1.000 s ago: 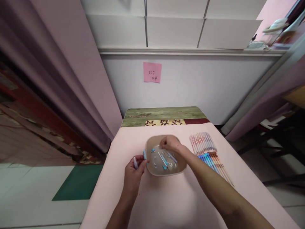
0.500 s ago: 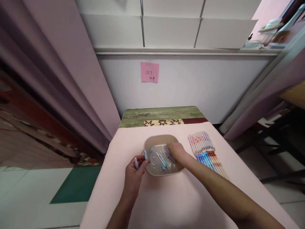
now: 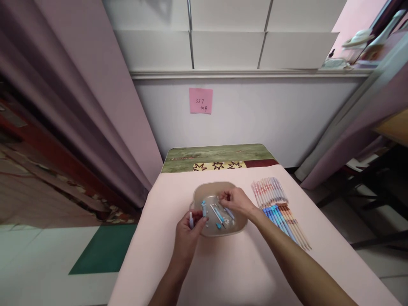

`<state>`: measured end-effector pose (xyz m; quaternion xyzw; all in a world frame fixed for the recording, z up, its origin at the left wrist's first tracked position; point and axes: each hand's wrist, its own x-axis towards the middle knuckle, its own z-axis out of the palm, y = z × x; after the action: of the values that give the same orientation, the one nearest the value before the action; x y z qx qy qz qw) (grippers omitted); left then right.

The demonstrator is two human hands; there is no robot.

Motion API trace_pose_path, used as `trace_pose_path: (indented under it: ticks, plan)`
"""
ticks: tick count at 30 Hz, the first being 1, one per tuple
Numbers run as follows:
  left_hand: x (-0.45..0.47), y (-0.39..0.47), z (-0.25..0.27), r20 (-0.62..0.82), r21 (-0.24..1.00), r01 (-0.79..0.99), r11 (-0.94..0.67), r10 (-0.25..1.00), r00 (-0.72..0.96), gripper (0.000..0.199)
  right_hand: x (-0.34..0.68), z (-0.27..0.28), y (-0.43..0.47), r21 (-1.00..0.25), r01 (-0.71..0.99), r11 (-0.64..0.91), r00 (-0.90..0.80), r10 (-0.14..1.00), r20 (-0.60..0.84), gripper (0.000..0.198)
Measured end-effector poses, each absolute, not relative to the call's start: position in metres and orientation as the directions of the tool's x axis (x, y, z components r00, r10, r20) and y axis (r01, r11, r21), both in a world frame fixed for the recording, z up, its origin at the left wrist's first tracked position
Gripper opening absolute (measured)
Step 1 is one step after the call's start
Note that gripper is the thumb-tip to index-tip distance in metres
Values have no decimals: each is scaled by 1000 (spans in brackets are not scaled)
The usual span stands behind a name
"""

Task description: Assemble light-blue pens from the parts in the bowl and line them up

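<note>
My left hand (image 3: 187, 233) is closed at the near left rim of a beige plastic basin (image 3: 207, 186). It holds a light blue pen barrel (image 3: 204, 209) upright between thumb and fingers, and a pale lavender pen part (image 3: 191, 221) sticks up from the same hand. Over the right side of the basin, my right hand (image 3: 236, 200) has its fingertips pinched together; whatever they hold is too small to make out. Below them lie a white refill (image 3: 215, 212), a lavender pen barrel (image 3: 229, 213), a bright blue pen piece (image 3: 218, 225) and several small white bits.
Rows of pens lie to the basin's right: whitish ones (image 3: 269, 190) behind, blue (image 3: 280, 219) and brown (image 3: 293, 225) ones in front. A pale pink cloth (image 3: 223, 272) covers most of the table. A white wall with a pink note (image 3: 200, 101) stands behind.
My right hand has lifted a little from the basin's right side and shifted left, fingertips now pinched. My left hand has moved slightly right, bringing the blue barrel over the basin.
</note>
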<state>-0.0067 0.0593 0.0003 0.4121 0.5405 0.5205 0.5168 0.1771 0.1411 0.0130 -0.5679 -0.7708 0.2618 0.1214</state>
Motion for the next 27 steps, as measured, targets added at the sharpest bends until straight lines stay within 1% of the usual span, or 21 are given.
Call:
trace_pose_path:
  ticks: [1, 2, 3, 4, 5, 6, 10, 15, 20, 24, 25, 27]
  plan:
    - [-4, 59, 0, -118, 989, -97, 108, 987, -110, 25, 176, 19, 135, -657, 723, 213, -338, 939, -67, 15]
    - [-1, 59, -1, -111, 990, -102, 101, 990, -92, 24, 174, 24, 129, -786, 587, 193, -338, 941, -21, 17]
    - [1, 59, -2, -106, 989, -107, 98, 992, -75, 24, 172, 29, 122, -890, 425, 165, -327, 945, 19, 19]
    - [4, 58, -2, -103, 989, -111, 96, 993, -59, 23, 170, 34, 116, -954, 267, 136, -307, 950, 50, 21]
    - [6, 58, -2, -101, 989, -114, 95, 994, -49, 22, 168, 37, 110, -983, 146, 113, -286, 956, 67, 21]
    - [8, 57, -2, -98, 989, -116, 92, 994, -45, 21, 167, 41, 105, -991, 88, 102, -272, 959, 74, 20]
    - [10, 52, -2, -74, 990, -121, 69, 997, -38, 18, 167, 46, 94, -994, 64, 91, -249, 966, 73, 18]
    - [9, 46, 0, -58, 990, -131, 54, 998, -26, 18, 172, 44, 90, -997, 18, 75, -246, 967, 68, 20]
    - [13, 40, 5, -33, 995, -95, 33, 999, -5, 16, 175, 41, 83, -993, 73, 97, -272, 959, 74, 19]
    - [15, 34, 7, -18, 997, -75, 19, 1000, 12, 17, 183, 40, 73, -985, 105, 135, -269, 958, 102, 21]
    - [16, 32, 7, -16, 997, -69, 17, 1000, 8, 17, 186, 40, 70, -986, 95, 136, -264, 959, 107, 22]
    - [17, 27, 7, -18, 998, -53, 17, 1000, -10, 17, 190, 42, 62, -993, 12, 117, -249, 962, 111, 22]
